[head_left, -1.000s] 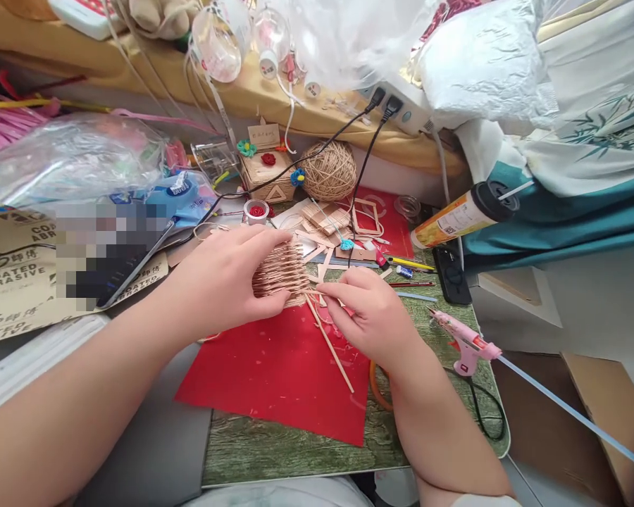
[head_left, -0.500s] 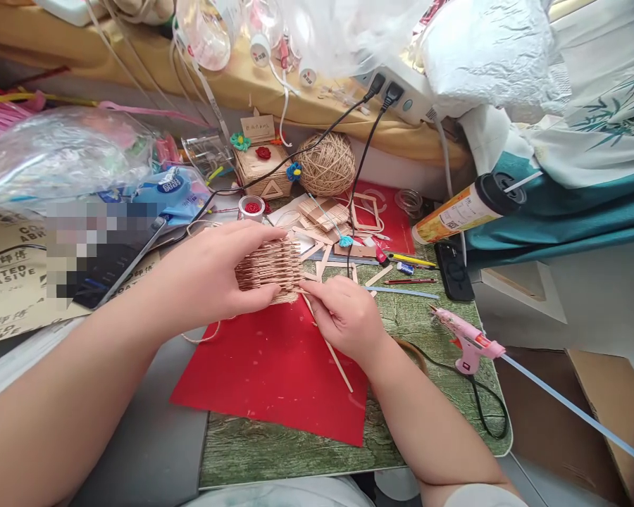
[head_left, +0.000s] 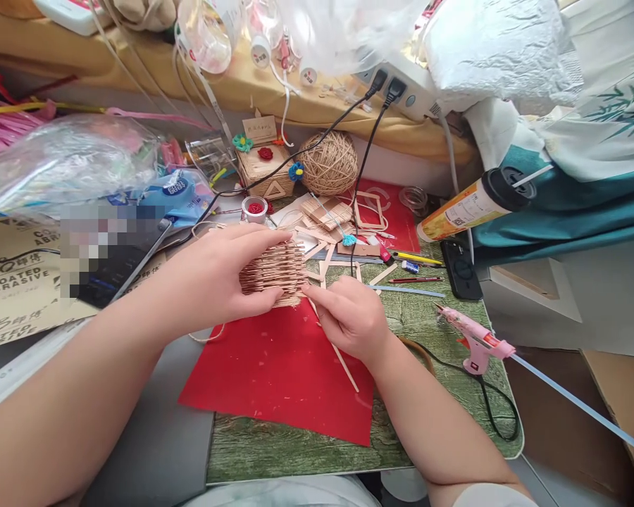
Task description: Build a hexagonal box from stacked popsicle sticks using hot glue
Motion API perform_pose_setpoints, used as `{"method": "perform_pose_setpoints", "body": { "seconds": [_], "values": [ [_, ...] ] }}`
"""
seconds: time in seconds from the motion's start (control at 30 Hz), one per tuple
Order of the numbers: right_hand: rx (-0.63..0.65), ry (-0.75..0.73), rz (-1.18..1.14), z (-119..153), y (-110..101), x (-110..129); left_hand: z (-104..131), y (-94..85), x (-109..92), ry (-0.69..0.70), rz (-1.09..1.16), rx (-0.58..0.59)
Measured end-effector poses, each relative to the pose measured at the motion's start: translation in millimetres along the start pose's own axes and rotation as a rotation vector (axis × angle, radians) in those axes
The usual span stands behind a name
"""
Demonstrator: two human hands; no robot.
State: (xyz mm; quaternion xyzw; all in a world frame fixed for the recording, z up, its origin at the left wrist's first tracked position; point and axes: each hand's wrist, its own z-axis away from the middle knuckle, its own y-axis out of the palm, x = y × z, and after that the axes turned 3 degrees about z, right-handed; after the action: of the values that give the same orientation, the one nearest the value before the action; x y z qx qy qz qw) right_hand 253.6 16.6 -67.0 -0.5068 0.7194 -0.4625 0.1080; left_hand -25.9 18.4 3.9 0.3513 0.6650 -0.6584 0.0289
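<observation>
A small structure of stacked wooden craft sticks (head_left: 275, 267) stands over the back edge of a red sheet (head_left: 275, 373), with twine at its base. My left hand (head_left: 211, 274) is closed around its left side, thumb in front and fingers over the top. At the lower right corner of the stack, my right hand (head_left: 351, 317) is closed, its fingertips pinching the jute twine (head_left: 343, 362). The twine's end trails below that hand across the red sheet. Exactly where the fingertips meet the twine is hidden.
Behind lie loose craft sticks (head_left: 325, 260), a twine ball (head_left: 329, 163) and a stick box (head_left: 267, 169). To the right are a pink glue gun (head_left: 478, 338), a phone (head_left: 462, 271) and a leaning drink cup (head_left: 470, 208). Black cords (head_left: 367, 148) hang across the back.
The whole view has shifted slightly, so everything sits a little farther right. Both hands keep nearly the same hold at the craft-stick stack.
</observation>
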Motion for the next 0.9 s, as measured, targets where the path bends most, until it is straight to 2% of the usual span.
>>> {"method": "perform_pose_setpoints", "body": {
  "seconds": [0.17, 0.53, 0.9],
  "values": [
    [-0.023, -0.112, 0.229, 1, -5, 3, 0, -1.0, 0, -0.004, 0.005, 0.007],
    [-0.004, -0.138, 0.279, 5, -5, 0, -1, -3.0, -3, 0.025, -0.017, 0.011],
    [-0.020, -0.098, 0.258, 3, -6, 3, 0, -4.8, -16, -0.044, -0.029, 0.008]
  ]
}}
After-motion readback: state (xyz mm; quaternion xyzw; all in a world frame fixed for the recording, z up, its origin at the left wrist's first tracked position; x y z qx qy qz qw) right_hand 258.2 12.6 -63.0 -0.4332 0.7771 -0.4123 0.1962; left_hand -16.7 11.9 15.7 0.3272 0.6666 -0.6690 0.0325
